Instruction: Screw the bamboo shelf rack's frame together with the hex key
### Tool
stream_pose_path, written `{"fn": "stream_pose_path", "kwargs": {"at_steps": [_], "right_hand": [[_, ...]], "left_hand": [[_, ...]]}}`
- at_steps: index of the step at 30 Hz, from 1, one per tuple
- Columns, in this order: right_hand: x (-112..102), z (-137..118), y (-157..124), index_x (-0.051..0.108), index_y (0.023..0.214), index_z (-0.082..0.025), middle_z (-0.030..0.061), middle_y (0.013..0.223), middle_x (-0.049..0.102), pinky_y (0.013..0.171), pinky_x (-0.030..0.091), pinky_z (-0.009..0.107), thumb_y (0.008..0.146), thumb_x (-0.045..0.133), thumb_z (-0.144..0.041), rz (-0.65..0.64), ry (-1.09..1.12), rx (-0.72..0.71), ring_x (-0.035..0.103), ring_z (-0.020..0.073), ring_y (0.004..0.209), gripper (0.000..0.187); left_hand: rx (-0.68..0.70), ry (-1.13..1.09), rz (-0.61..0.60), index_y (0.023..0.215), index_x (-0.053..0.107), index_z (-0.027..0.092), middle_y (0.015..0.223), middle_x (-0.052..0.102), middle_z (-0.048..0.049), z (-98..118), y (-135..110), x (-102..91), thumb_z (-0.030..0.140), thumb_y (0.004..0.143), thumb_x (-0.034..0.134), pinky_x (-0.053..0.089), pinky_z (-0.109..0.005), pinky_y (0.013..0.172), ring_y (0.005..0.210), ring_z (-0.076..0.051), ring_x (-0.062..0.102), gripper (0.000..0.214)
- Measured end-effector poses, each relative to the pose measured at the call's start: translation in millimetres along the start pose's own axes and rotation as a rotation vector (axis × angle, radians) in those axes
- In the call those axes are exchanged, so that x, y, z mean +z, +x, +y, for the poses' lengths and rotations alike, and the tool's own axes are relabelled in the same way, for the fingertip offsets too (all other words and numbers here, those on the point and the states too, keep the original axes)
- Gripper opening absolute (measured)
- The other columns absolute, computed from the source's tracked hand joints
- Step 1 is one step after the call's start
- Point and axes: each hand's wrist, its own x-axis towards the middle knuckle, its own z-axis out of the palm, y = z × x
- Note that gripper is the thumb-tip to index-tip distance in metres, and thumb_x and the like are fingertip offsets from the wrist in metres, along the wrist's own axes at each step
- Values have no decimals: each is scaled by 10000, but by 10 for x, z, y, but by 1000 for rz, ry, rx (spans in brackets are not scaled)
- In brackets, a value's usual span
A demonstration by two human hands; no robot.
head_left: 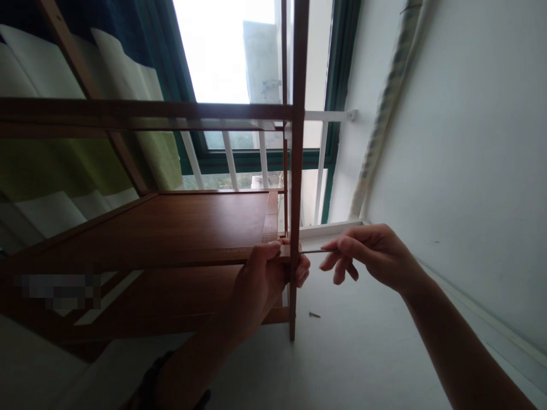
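My left hand (265, 279) is wrapped around the front right corner of a brown wooden shelf board (205, 228). Its thumb lies on the board's end, and its fingers reach behind the upright post (297, 171) of the wooden rack. To the right of the post, my right hand (363, 250) pinches a thin metal rod that looks like a hex key (314, 251). The rod is level, and its far end meets the post's outer side at the height of the board. The right hand's lower fingers hang loosely curled.
A screw (315, 315) lies on the pale floor (342, 359) right of the post. Behind the rack are a green-framed window (226, 51) with white bars and a striped curtain (132, 74). A wrapped pipe (384, 114) runs down the white wall (470, 131). A lower shelf (183, 290) sits beneath.
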Motion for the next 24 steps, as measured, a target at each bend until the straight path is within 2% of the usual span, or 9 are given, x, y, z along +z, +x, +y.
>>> {"fn": "stream_pose_path", "kwargs": {"at_steps": [2, 6, 8, 11, 15, 18, 20, 24], "right_hand": [[67, 31, 35, 600, 803, -115, 40, 649, 664, 367, 402, 144, 855, 471, -297, 59, 55, 44, 626, 93, 502, 229], [109, 78, 70, 527, 895, -171, -40, 600, 600, 346, 394, 139, 822, 529, -308, 142, 234, 103, 594, 78, 465, 156], [69, 68, 58, 538, 903, -167, -26, 640, 615, 381, 443, 157, 795, 571, -281, 138, 188, 70, 615, 91, 513, 160], [-23, 30, 16, 593, 874, -142, 26, 745, 663, 531, 540, 227, 741, 633, -214, 108, 72, -5, 656, 130, 645, 156], [-91, 20, -21, 636, 915, -157, 45, 835, 691, 680, 563, 299, 689, 676, -149, 130, 1, -56, 668, 157, 743, 230], [-75, 34, -15, 649, 871, -141, 50, 771, 697, 615, 566, 286, 721, 649, -184, 167, -49, -76, 669, 156, 689, 156], [-40, 23, -7, 643, 808, -130, 41, 693, 691, 528, 549, 248, 759, 611, -222, 139, -48, -43, 658, 135, 598, 109], [60, -52, -5, 592, 682, -124, -26, 446, 585, 359, 418, 153, 829, 511, -317, 1, 96, 175, 536, 59, 357, 255]], "left_hand": [[4, 4, -3, 708, 484, 163, 547, 453, -17, -2, 1, -4, 315, 775, 306, 321, -300, 590, 560, -154, 398, 243], [24, -13, -16, 707, 484, 163, 550, 453, -17, -13, 4, -10, 302, 788, 291, 315, -296, 583, 558, -148, 388, 251], [20, -15, -14, 704, 487, 162, 553, 454, -17, -18, 3, -8, 300, 791, 294, 316, -294, 582, 560, -147, 387, 253], [26, -25, -14, 691, 486, 161, 565, 460, -19, -22, -1, -6, 297, 796, 294, 316, -295, 583, 566, -145, 391, 258], [40, -44, -10, 691, 501, 158, 565, 464, -18, -26, -4, -12, 286, 792, 304, 315, -293, 572, 560, -143, 395, 255], [30, -42, 4, 694, 510, 154, 564, 467, -21, -25, -8, -16, 286, 789, 311, 318, -292, 570, 557, -143, 396, 258], [23, -38, 3, 686, 504, 157, 561, 468, -21, -24, -9, -18, 290, 791, 309, 323, -290, 570, 559, -143, 396, 258], [17, -30, 7, 674, 500, 161, 546, 464, -19, -21, -2, -22, 300, 790, 311, 341, -288, 574, 557, -141, 402, 262]]}}
